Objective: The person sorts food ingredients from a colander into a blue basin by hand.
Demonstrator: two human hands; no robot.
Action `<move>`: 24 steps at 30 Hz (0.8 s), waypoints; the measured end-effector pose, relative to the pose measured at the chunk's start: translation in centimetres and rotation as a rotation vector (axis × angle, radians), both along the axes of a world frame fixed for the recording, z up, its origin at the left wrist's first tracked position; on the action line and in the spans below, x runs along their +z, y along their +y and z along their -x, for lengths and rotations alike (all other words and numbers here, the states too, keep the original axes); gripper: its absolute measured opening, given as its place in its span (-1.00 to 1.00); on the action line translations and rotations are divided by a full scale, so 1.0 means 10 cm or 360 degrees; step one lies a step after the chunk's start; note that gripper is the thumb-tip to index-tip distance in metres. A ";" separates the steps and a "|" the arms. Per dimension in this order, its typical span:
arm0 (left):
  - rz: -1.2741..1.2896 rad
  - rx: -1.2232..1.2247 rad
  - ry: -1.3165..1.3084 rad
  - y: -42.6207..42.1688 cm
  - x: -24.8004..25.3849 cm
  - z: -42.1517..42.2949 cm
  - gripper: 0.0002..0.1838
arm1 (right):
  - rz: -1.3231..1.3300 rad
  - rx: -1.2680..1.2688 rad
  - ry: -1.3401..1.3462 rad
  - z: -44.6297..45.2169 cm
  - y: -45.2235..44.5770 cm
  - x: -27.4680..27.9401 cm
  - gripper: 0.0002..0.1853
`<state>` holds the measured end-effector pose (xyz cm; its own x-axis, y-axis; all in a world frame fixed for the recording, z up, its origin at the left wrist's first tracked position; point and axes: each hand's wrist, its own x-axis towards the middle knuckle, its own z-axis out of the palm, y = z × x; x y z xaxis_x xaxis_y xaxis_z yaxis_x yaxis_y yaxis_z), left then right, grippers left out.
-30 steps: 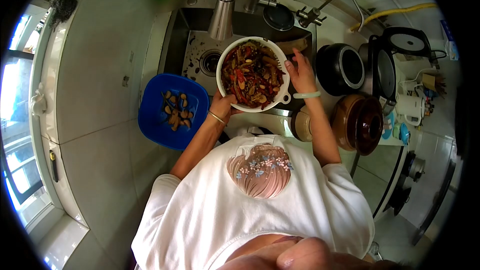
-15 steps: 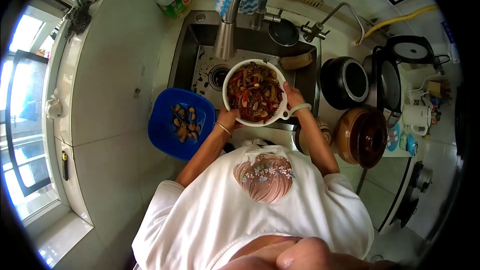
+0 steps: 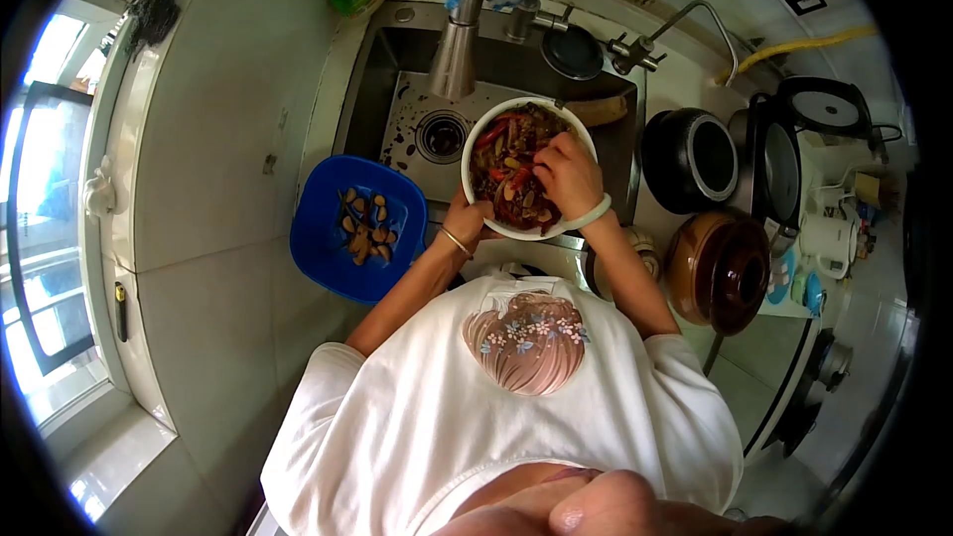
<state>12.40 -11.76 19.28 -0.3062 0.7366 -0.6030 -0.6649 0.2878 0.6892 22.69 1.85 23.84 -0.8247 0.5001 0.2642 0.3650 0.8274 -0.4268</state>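
A white bowl [image 3: 466, 161] is held over the near edge of the sink, full of mixed food [image 3: 502, 161] with red pepper pieces, pale clove-like bits and dark brown strips. My left hand [image 3: 467, 216] grips the bowl's lower left rim. Inside the bowl's right side, my right hand [image 3: 572, 177] has its fingers curled down onto the food; their tips are partly hidden, and what they pinch cannot be made out. To the left sits a blue basin [image 3: 318, 258] containing several brownish pieces [image 3: 363, 228], possibly ginger or garlic.
Beyond the bowl lies the steel sink [image 3: 412, 179] with its drain [image 3: 441, 136] and faucet [image 3: 455, 65]. A tan elongated object [image 3: 599, 111] rests in the sink's far right. On the right stand a black pot [image 3: 685, 161] and a brown clay jar [image 3: 710, 273].
My right hand has left the bowl's right rim and moved into the food. The bowl has shifted slightly right and up in view, still held by my left hand.
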 end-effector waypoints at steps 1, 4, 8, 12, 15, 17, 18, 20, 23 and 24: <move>-0.0002 0.0030 -0.0014 -0.02 0.02 0.00 -0.36 | 0.0001 0.0013 -0.0003 -0.03 0.04 0.01 -0.86; 0.0015 0.0070 -0.0099 -0.09 -0.09 0.02 -0.35 | 0.0537 -0.0010 0.0160 -0.13 0.16 0.10 -0.84; 0.0078 0.0142 -0.0218 -0.14 -0.24 0.04 -0.34 | 0.0915 -0.0017 0.0266 -0.17 0.24 0.25 -0.86; 0.0098 0.0153 -0.0222 -0.18 -0.24 0.04 -0.32 | 0.1218 -0.0029 0.0332 -0.16 0.27 0.34 -0.85; 0.0120 0.0175 -0.0213 -0.19 -0.19 0.04 -0.31 | 0.1549 -0.0185 0.0246 -0.16 0.23 0.48 -0.84; 0.0118 0.0171 -0.0193 -0.19 -0.19 0.04 -0.31 | 0.1503 -0.0069 0.0263 -0.19 0.20 0.55 -0.82; 0.0119 0.0173 -0.0195 -0.19 -0.17 0.04 -0.31 | 0.1504 -0.0068 0.0261 -0.20 0.19 0.59 -0.82; 0.0134 0.0165 -0.0175 -0.18 -0.13 0.04 -0.31 | 0.1619 -0.0033 0.0402 -0.22 0.16 0.66 -0.81; 0.0088 0.0120 -0.0204 -0.18 -0.12 0.05 -0.31 | 0.1596 0.0029 0.0425 -0.26 0.17 0.74 -0.79; 0.0088 0.0117 -0.0206 -0.18 -0.11 0.05 -0.31 | 0.1596 0.0025 0.0425 -0.26 0.17 0.73 -0.79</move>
<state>11.91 -13.53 18.21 -0.2751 0.6797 -0.6799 -0.7679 0.2702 0.5808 25.31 3.59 31.15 -0.8088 0.5808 -0.0923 0.1498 0.0517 -0.9874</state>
